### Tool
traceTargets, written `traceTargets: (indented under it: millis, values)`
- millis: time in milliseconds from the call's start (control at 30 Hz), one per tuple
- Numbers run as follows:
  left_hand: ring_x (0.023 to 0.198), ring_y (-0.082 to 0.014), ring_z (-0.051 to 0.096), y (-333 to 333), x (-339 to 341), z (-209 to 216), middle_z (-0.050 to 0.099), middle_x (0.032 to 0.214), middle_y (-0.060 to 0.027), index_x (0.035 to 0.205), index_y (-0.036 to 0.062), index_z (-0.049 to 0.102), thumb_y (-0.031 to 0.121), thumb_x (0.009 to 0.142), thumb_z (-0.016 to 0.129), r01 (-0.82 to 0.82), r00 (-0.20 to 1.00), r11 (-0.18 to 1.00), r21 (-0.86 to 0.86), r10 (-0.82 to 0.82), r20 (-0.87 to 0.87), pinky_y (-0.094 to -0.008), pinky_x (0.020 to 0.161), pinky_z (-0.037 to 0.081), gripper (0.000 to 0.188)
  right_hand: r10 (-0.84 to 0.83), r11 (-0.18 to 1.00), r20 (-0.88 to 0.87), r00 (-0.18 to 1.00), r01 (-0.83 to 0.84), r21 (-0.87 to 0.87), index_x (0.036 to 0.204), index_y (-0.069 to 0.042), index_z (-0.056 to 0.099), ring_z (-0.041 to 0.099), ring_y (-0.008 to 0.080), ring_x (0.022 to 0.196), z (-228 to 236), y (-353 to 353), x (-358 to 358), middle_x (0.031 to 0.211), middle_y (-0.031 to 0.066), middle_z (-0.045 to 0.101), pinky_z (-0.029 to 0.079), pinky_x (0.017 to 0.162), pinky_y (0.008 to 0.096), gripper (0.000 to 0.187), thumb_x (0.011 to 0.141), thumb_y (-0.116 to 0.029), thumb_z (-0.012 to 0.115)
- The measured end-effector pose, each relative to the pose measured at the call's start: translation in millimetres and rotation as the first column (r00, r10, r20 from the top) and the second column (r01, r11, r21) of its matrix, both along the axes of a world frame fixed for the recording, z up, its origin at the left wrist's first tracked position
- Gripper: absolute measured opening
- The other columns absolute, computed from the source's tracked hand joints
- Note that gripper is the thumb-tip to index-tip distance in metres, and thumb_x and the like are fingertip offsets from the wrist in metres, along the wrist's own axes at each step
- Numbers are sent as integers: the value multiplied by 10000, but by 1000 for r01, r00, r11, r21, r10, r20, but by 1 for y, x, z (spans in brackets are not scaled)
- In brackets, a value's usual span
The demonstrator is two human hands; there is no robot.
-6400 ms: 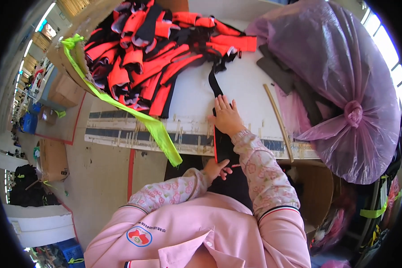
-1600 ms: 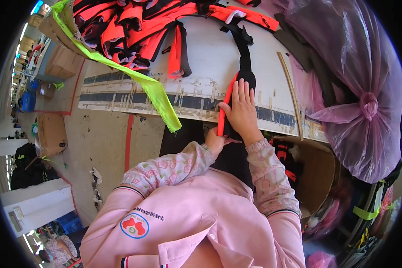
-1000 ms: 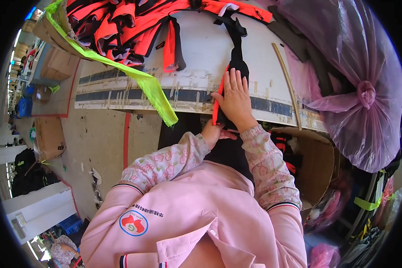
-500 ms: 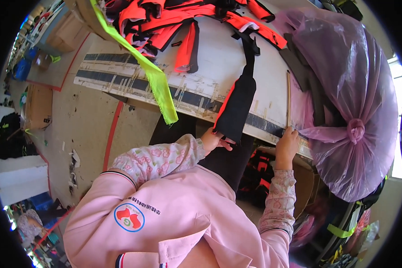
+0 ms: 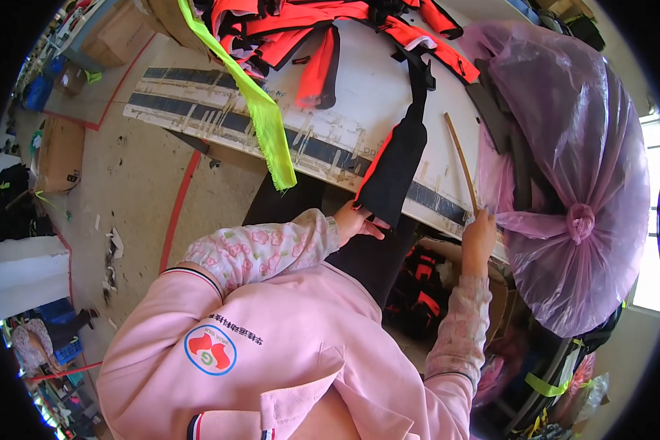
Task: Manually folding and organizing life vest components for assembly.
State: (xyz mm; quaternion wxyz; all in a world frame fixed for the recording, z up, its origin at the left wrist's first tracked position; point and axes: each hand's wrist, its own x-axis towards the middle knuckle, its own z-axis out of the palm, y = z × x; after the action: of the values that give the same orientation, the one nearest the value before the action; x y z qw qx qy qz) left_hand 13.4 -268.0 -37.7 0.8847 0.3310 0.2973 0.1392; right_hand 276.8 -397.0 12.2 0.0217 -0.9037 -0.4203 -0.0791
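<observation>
My left hand (image 5: 356,224) grips the near end of a black and orange fabric strap piece (image 5: 396,169), which hangs a little over the table's front edge. Its fingers are closed on the orange side, and the rest of the piece runs away from me across the table, narrowing to black webbing with a buckle (image 5: 427,77). To the right, my right hand (image 5: 479,238) is closed round the lower end of a thin wooden stick (image 5: 460,154). The stick leans to the left above the white tabletop (image 5: 345,132), apart from the fabric.
More orange and black pieces (image 5: 293,29) are heaped at the table's far side. A yellow-green fabric strip (image 5: 268,125) hangs at the left. A knotted purple plastic bag (image 5: 565,147) bulges on the right. Under the table sits an open carton (image 5: 500,293) near similar orange-black pieces (image 5: 422,275).
The stick has tipped from nearly upright in the picture to leaning left, its far end moving left. My right hand has shifted slightly right. My left hand keeps its hold on the strap piece.
</observation>
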Motion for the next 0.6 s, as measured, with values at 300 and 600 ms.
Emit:
traceTargets:
  millis: [300,600]
  values:
    - [754,-254,640,-3,0,-2,627,952,-134,1115,40,527,182,950,413,-43,999,998,-50,44,11,-380,663,552,246,42,989,-971,237,128,74,1021,-48,587,414,16,487,58,-130,-112,598,-39,502,335,443,175,171,925,-105,457]
    - [637,-242,640,-4,2,-7,638,870,-141,1013,8,545,185,958,386,-23,1000,997,69,23,2,-343,608,548,244,-64,964,-994,-84,254,-84,956,-25,583,364,31,468,32,-186,-156,568,-34,465,284,431,184,236,966,-195,419]
